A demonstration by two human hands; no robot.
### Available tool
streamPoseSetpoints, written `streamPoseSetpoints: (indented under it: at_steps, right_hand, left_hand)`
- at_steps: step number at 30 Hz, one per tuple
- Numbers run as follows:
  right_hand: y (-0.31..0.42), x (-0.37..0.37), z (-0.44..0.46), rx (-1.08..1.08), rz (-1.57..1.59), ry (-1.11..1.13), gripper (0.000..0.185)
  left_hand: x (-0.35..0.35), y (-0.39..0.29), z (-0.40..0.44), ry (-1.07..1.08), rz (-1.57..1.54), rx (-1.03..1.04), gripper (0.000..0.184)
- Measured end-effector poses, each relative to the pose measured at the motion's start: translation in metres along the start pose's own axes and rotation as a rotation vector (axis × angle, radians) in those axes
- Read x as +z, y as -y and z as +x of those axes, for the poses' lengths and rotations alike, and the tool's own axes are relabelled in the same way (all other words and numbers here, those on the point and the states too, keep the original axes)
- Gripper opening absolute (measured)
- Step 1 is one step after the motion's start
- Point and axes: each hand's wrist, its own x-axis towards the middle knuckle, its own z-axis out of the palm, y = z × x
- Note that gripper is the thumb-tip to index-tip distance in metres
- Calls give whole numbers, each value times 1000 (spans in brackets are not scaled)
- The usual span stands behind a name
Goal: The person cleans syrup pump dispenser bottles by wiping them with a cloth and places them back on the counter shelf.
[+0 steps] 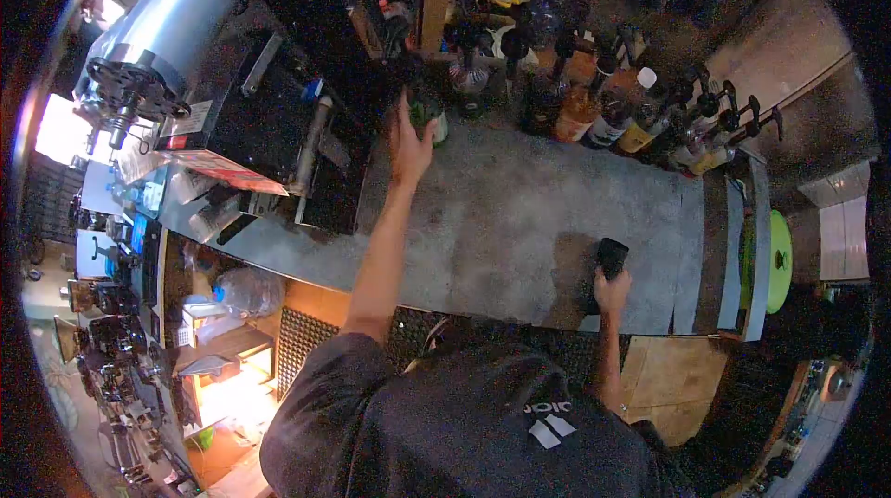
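Note:
My left hand (413, 143) reaches to the back of the counter, its fingers around a dark bottle (429, 113) with a green and white label. The bottle stands at the left end of a row of pump bottles. Close to the front edge, my right hand (613, 290) is closed on a black object (612, 257) shaped like a small cup. What that object holds, if anything, cannot be seen. The grey counter top (529, 210) lies between my two hands.
Several pump bottles (577, 115) line the back edge towards the right. A black machine (232, 127) with a metal cylinder (176, 6) stands at the left. A green round lid-like item (781, 261) is beyond the right end. Below the counter, a large clear bottle (252, 293) sits on the left.

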Motion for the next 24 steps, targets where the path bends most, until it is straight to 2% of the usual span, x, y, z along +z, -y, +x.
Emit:
streamPoseSetpoints:
  at_steps: [1,2,4,5,7,10,12,14,15,16,17,20,21,22,23,24]
  right_hand:
    - [3,1,-1,-58,-106,-110,29]
    - [13,-4,1,-57,-109,-115,29]
    - [26,-18,3,122,1,103,32]
    - [22,-13,2,123,0,97,32]
    - [15,-3,-3,84,-139,-54,34]
    - [16,-7,2,46,26,16,36]
    - [3,4,-2,21,-91,-35,35]
    - [4,2,-1,-2,-214,-93,34]
    - [16,-7,1,129,-80,32,40]
    - [25,-15,5,257,57,157,46]
    - [27,-20,7,255,57,156,46]
    - [27,-16,6,196,83,244,42]
    - [20,-8,3,175,12,150,39]
    - [16,-3,2,156,-62,54,36]
    - [12,0,3,158,-62,56,36]
    - [7,3,3,170,-55,69,35]
  left_hand:
    - [10,8,8,-62,-23,49,72]
    - [19,15,16,-126,-47,99,73]
    - [30,26,31,-128,-49,73,73]
    - [35,29,38,-131,-43,46,73]
    - [38,30,47,-123,-45,59,75]
    - [41,30,57,-104,-35,78,78]
    - [46,40,59,-89,-28,88,79]
    - [70,77,54,-69,-285,121,78]
    - [78,86,48,-67,-291,124,78]
    - [83,94,38,24,-298,5,76]
    - [81,96,29,115,-298,-117,73]
    - [84,97,6,126,-323,-208,71]
    - [87,103,8,127,-315,-212,71]
    - [93,108,11,44,-244,-119,68]
    - [99,113,13,-38,-177,-25,65]
    - [104,118,12,-35,-178,-26,65]
